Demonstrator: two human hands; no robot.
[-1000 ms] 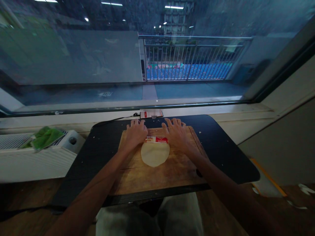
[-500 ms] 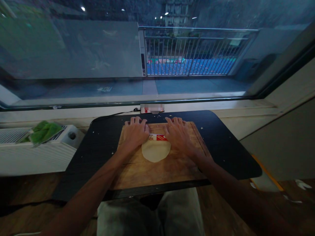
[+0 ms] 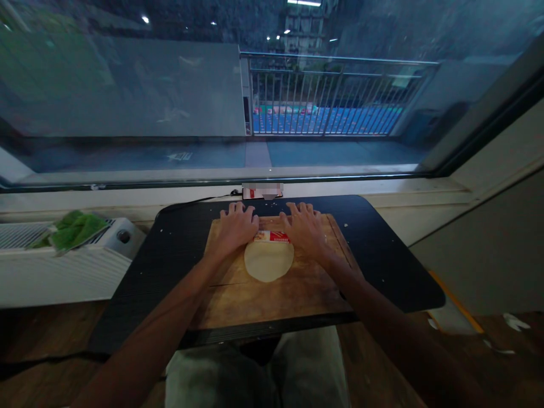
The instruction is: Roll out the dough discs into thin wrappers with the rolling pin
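Note:
A flat round of pale dough (image 3: pixel 268 262) lies on a wooden cutting board (image 3: pixel 272 294). Across its far edge rests a red and white cylinder (image 3: pixel 272 237) used as a roller. My left hand (image 3: pixel 236 226) presses flat on the cylinder's left end with fingers stretched out. My right hand (image 3: pixel 305 226) presses flat on its right end, fingers spread. The cylinder's ends are hidden under my palms.
The board sits on a black table (image 3: pixel 382 255) below a wide window. A phone (image 3: pixel 262 192) with a cable lies at the table's far edge. A white heater (image 3: pixel 63 266) with a green cloth (image 3: pixel 70 229) stands at left. My lap is below the table.
My hands and the cylinder stay at the dough's far edge, having shifted only slightly over the dough. The camera view has shifted a little.

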